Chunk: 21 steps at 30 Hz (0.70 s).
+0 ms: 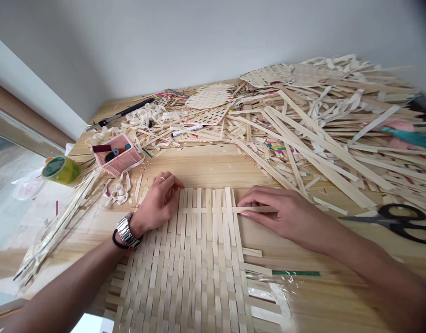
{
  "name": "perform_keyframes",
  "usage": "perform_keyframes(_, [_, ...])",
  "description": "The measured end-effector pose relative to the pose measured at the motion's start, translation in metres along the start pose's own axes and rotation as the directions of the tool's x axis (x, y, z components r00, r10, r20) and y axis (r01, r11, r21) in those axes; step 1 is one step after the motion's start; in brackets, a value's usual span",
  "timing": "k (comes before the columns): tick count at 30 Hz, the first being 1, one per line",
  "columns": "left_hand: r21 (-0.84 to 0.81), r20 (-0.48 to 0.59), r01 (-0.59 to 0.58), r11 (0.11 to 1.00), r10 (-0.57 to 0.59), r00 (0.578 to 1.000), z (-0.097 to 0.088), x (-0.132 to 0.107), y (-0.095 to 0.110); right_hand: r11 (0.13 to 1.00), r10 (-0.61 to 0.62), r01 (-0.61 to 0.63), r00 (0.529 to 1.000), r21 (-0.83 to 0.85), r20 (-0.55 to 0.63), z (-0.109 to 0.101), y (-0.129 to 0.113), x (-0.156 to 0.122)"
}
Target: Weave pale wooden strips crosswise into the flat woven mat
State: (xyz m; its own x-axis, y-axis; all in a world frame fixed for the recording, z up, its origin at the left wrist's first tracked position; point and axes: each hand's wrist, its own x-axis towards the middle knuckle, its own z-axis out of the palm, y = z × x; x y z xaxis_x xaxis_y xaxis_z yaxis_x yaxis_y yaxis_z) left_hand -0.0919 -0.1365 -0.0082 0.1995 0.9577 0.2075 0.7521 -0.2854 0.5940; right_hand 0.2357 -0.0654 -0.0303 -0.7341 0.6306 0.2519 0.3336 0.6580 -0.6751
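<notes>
A half-woven mat of pale bamboo strips (195, 259) lies on the wooden table (206, 166) in front of me. My left hand (158, 201), with a metal watch at the wrist, presses flat on the mat's upper left corner, fingers curled over the upright strips. My right hand (285, 215) lies at the mat's upper right edge, its fingertips pinching the free end of a horizontal strip (256, 209) that is threaded across the top row of uprights.
A heap of loose strips and shavings (320, 129) fills the back and right of the table. Black scissors (397, 222) lie at the right. A pink box (117, 155), a tape roll (60, 169) and a strip bundle (56, 226) sit at the left. Finished woven pieces (213, 97) lie behind.
</notes>
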Motion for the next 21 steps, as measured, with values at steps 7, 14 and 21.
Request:
perform_keyframes(7, [0.005, 0.035, 0.002, 1.0, -0.002, 0.999, -0.0006, -0.0001, 0.0012, 1.0, 0.006, -0.006, 1.0, 0.006, -0.01, -0.0005, -0.0032, -0.0002])
perform_keyframes(14, [-0.002, 0.042, -0.008, 1.0, 0.008, 0.999, -0.0005, -0.0002, 0.0006, 0.998, -0.036, 0.04, 0.997, 0.058, -0.069, 0.0076, -0.0039, 0.002])
perform_keyframes(21, [0.004, 0.036, -0.016, 1.0, 0.015, 0.999, 0.0005, -0.0003, -0.0016, 0.999, -0.001, 0.006, 0.994, 0.046, -0.112, 0.0048, -0.0076, 0.0016])
